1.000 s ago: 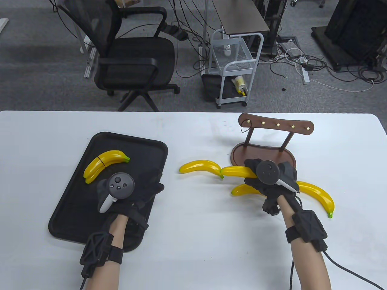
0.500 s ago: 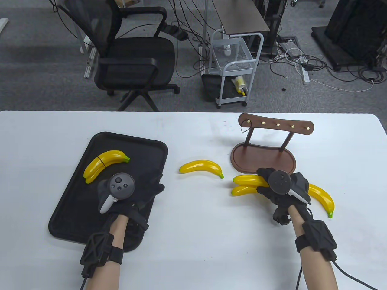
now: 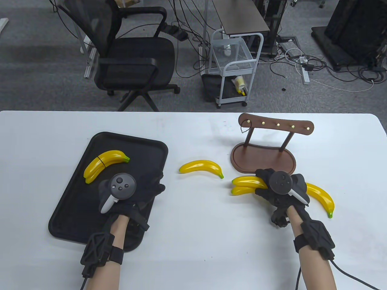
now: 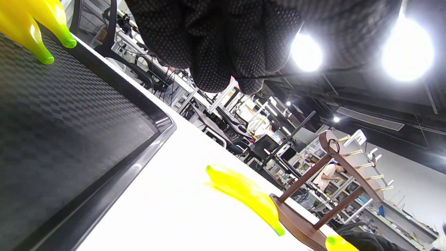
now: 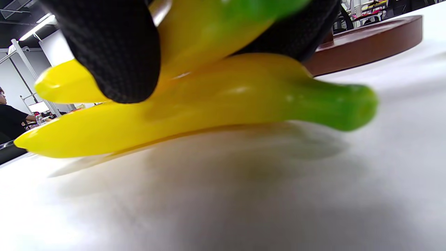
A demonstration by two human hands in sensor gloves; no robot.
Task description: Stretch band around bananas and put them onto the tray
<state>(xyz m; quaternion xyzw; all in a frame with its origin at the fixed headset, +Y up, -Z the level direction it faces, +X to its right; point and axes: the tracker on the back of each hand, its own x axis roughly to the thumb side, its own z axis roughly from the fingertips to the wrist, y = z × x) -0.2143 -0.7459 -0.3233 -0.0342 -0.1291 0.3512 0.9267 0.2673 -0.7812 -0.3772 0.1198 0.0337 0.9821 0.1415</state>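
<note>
Now right hand grips two bananas together

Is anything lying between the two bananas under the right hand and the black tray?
Yes: a loose banana lies on the table between the pair gripped by the right hand and the tray; the left hand hovers over the tray.
</note>
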